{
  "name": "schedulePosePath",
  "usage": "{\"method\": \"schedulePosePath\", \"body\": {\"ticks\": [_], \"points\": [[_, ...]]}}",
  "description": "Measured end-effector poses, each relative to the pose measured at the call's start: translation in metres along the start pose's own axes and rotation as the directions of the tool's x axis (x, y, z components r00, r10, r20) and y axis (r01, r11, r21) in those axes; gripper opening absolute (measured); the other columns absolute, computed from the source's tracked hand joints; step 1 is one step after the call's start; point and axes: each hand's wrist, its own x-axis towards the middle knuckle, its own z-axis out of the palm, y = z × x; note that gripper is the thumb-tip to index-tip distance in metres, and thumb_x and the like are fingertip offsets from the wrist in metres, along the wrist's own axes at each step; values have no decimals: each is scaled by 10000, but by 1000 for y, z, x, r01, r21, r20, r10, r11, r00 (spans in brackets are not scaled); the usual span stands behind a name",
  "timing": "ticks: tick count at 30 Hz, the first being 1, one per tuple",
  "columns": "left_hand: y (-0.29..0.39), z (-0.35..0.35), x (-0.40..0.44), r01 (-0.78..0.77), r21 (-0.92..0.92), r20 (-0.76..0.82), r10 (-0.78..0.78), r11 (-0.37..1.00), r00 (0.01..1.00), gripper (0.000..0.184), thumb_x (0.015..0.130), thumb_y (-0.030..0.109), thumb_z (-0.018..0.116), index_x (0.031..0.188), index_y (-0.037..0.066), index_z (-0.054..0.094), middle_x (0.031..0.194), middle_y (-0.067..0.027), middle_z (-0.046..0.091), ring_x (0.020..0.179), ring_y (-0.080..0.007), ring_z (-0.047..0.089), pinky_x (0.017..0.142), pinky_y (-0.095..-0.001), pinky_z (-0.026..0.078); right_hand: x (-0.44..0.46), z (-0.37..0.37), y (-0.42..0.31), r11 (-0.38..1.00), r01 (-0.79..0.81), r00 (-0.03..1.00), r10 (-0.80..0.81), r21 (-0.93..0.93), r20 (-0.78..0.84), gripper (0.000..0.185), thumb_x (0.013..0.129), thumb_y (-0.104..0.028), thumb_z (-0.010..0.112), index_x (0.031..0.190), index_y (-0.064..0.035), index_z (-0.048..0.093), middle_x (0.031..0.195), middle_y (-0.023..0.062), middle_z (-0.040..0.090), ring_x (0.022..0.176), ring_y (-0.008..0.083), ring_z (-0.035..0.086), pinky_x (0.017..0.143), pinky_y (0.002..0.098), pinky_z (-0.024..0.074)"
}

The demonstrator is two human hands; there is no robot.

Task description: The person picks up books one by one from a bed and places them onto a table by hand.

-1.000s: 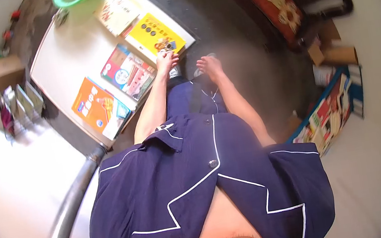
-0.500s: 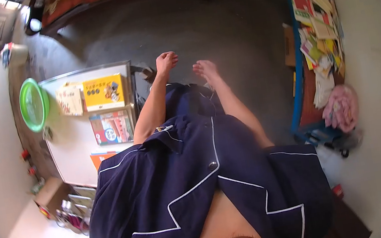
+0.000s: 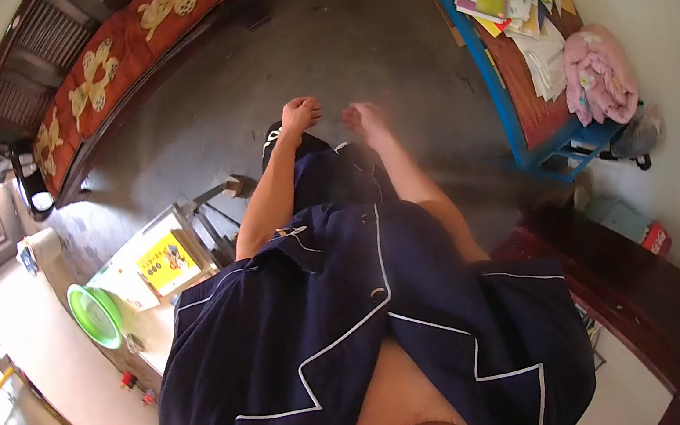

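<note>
My left hand [image 3: 302, 115] hovers in front of my thighs above the dark floor, its fingers loosely bent and nothing in it. A short way to its right, my right hand [image 3: 365, 119] hangs in the air, slightly blurred, with fingers loosely extended and no object visible in them. The two hands are apart and touch nothing. Below them are my dark trousers and, by the left wrist, a dark shoe with white marks [image 3: 270, 138]. Nearest on the left stands a white table [image 3: 110, 268] bearing a yellow book [image 3: 163, 264].
A green basin [image 3: 95, 315] is at the table's left end. A wooden sofa with a red flowered cushion [image 3: 128, 55] stands upper left. On the right, a blue-edged table [image 3: 502, 111] carries piled papers and a pink rolled blanket [image 3: 598, 74]. Dark red furniture [image 3: 636, 281] is lower right.
The view has turned: more sofa shows at upper left, the white table has shifted down and left, and dark red furniture has appeared at lower right. Both hands stay empty in front of me.
</note>
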Motion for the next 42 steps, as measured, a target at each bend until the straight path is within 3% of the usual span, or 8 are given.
{"method": "schedulePosePath", "body": {"ticks": [2, 5, 13, 15, 21, 26, 36, 42], "points": [[9, 17, 17, -2, 22, 35, 2, 1000, 999, 280, 863, 232, 513, 1032, 19, 578, 907, -84, 645, 728, -163, 620, 608, -272, 491, 4, -9, -11, 999, -27, 1000, 26, -38, -12, 201, 889, -162, 456, 1014, -18, 522, 914, 128, 623, 794, 218, 620, 701, 344, 507], [28, 40, 36, 15, 59, 82, -19, 998, 996, 269, 864, 227, 512, 1022, 20, 581, 899, -82, 646, 728, -161, 621, 605, -270, 490, 13, -14, -32, 1000, -9, 997, 10, 18, -77, 232, 897, -150, 438, 1025, 21, 528, 894, 134, 636, 725, 207, 630, 584, 308, 498], [103, 85, 143, 49, 86, 301, -72, 995, 951, 251, 872, 220, 498, 991, 20, 593, 862, -78, 652, 715, -157, 622, 604, -269, 495, 83, -7, -112, 987, 68, 984, -42, 144, -171, 218, 898, -164, 456, 1007, 7, 533, 883, 123, 636, 733, 203, 627, 620, 306, 496], [141, 100, 160, 64, 172, 197, -97, 983, 975, 234, 870, 199, 494, 974, 19, 601, 851, -81, 655, 698, -155, 621, 597, -264, 494, 103, -1, -135, 988, 51, 977, -20, 142, -212, 216, 897, -173, 465, 1006, 0, 533, 875, 120, 637, 733, 201, 627, 623, 306, 496], [199, 110, 231, -2, 79, 183, -13, 997, 983, 220, 864, 171, 491, 970, 14, 603, 836, -92, 657, 680, -157, 620, 594, -267, 494, 154, 26, -192, 978, 102, 972, -58, 185, -228, 216, 892, -196, 484, 1001, -17, 537, 861, 113, 638, 733, 201, 631, 625, 305, 497], [218, 127, 265, 76, 176, 260, -121, 981, 958, 229, 871, 185, 499, 1002, 14, 576, 878, -96, 652, 711, -161, 624, 591, -269, 495, 166, 38, -220, 975, 133, 958, -81, 178, -275, 227, 891, -203, 486, 998, -7, 528, 855, 115, 636, 720, 203, 630, 592, 292, 500], [269, 221, 341, 28, 360, 324, -153, 933, 934, 243, 864, 219, 518, 996, 25, 579, 900, -91, 654, 726, -162, 627, 588, -274, 486, 239, -12, -293, 910, 139, 943, -1, 390, -333, 181, 885, -149, 477, 983, -9, 537, 854, 121, 638, 696, 192, 626, 584, 282, 495], [307, 298, 383, -35, 438, 389, -155, 898, 908, 243, 862, 218, 506, 983, 23, 588, 895, -87, 654, 734, -151, 630, 631, -276, 490, 262, -60, -369, 913, 234, 919, -95, 334, -383, 175, 864, -157, 503, 951, -10, 541, 841, 126, 643, 699, 187, 625, 547, 286, 472]]}}
